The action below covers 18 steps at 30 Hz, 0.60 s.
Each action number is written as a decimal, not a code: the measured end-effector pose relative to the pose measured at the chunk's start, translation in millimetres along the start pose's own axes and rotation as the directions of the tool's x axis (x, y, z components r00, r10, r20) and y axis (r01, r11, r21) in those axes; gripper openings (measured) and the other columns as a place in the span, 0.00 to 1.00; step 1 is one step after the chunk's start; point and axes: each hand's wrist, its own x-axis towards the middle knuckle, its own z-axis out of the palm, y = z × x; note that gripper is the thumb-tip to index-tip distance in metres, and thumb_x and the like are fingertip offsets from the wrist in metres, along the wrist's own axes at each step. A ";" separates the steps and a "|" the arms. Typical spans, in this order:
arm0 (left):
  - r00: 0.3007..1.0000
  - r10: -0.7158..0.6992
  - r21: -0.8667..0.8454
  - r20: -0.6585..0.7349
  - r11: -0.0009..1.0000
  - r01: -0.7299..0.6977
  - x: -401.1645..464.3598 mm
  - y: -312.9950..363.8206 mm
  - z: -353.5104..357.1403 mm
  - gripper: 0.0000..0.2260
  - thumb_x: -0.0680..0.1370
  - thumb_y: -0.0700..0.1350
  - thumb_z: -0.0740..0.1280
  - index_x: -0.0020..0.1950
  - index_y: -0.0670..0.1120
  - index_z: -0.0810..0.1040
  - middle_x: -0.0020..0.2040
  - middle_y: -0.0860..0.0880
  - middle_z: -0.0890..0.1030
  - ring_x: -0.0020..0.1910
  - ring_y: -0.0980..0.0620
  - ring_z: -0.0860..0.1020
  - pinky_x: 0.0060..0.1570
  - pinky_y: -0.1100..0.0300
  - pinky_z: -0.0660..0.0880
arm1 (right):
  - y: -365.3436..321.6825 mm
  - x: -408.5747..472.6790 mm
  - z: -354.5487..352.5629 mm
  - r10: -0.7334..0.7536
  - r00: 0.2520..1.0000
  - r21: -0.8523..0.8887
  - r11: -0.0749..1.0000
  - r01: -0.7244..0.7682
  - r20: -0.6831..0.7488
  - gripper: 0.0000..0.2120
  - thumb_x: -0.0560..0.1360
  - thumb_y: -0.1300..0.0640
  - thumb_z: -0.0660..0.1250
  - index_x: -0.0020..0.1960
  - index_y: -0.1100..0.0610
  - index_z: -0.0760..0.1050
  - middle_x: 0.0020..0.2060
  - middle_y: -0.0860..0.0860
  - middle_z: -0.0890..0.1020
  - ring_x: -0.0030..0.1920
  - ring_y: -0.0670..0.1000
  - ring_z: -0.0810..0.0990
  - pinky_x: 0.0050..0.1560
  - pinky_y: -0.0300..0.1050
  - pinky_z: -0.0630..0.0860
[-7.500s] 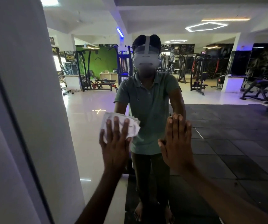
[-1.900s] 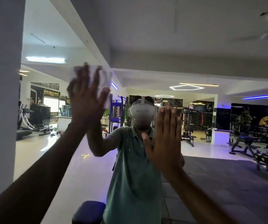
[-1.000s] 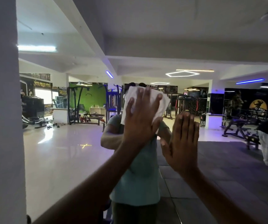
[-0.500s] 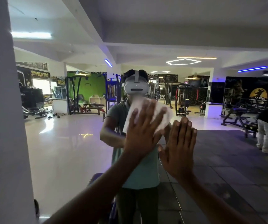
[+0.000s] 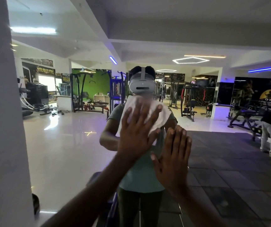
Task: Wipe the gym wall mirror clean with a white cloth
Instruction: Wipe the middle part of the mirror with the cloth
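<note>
Two hands on a gym wall mirror (image 5: 57, 145), one pressing a white cloth (image 5: 160, 115).

The left hand (image 5: 136, 136), fingers spread straight, pins the cloth flat to the glass at centre; the right hand (image 5: 172, 161) rests open just beside it, holding nothing.

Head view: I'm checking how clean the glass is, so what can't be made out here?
- White cloth: middle hidden under the left hand; edges motion-blurred.
- Mirror: smears or streaks too faint to tell.
- Right hand: palm faces away, so contact with the glass is unseen.
</note>
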 end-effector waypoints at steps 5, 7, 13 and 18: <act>0.791 -0.561 0.069 -0.246 0.803 0.591 6.1 -123.8 -23.7 0.29 0.86 0.56 0.58 0.85 0.46 0.57 0.84 0.37 0.58 0.85 0.40 0.53 0.80 0.41 0.55 | 9.7 -3.9 0.0 -0.030 0.999 -0.002 1.000 0.030 0.023 0.41 0.82 0.40 0.59 0.83 0.68 0.55 0.84 0.66 0.52 0.84 0.67 0.50 0.80 0.72 0.56; 0.567 -0.772 0.027 -0.285 0.585 0.810 8.0 -110.0 -25.2 0.30 0.86 0.58 0.55 0.86 0.47 0.57 0.85 0.38 0.57 0.84 0.38 0.55 0.79 0.42 0.53 | 7.5 -3.7 -0.7 -0.023 0.999 -0.003 1.000 0.023 0.024 0.41 0.82 0.40 0.59 0.83 0.68 0.55 0.84 0.66 0.52 0.84 0.67 0.50 0.80 0.73 0.56; 0.998 -0.011 0.015 0.065 1.000 0.010 -33.9 -11.4 2.4 0.30 0.85 0.58 0.58 0.86 0.51 0.57 0.86 0.40 0.53 0.85 0.39 0.52 0.81 0.41 0.52 | 8.3 -4.4 0.2 -0.038 0.999 -0.033 0.999 0.039 0.019 0.42 0.82 0.40 0.59 0.83 0.69 0.55 0.83 0.67 0.52 0.84 0.68 0.50 0.80 0.73 0.55; 0.852 -0.502 0.061 -0.150 0.855 0.515 -27.4 -103.6 -19.1 0.30 0.86 0.56 0.55 0.86 0.48 0.53 0.85 0.38 0.56 0.84 0.38 0.55 0.79 0.39 0.55 | 13.7 -7.2 2.7 -0.074 0.997 -0.049 0.996 0.074 0.016 0.41 0.82 0.40 0.59 0.82 0.69 0.56 0.83 0.68 0.53 0.84 0.69 0.51 0.80 0.72 0.54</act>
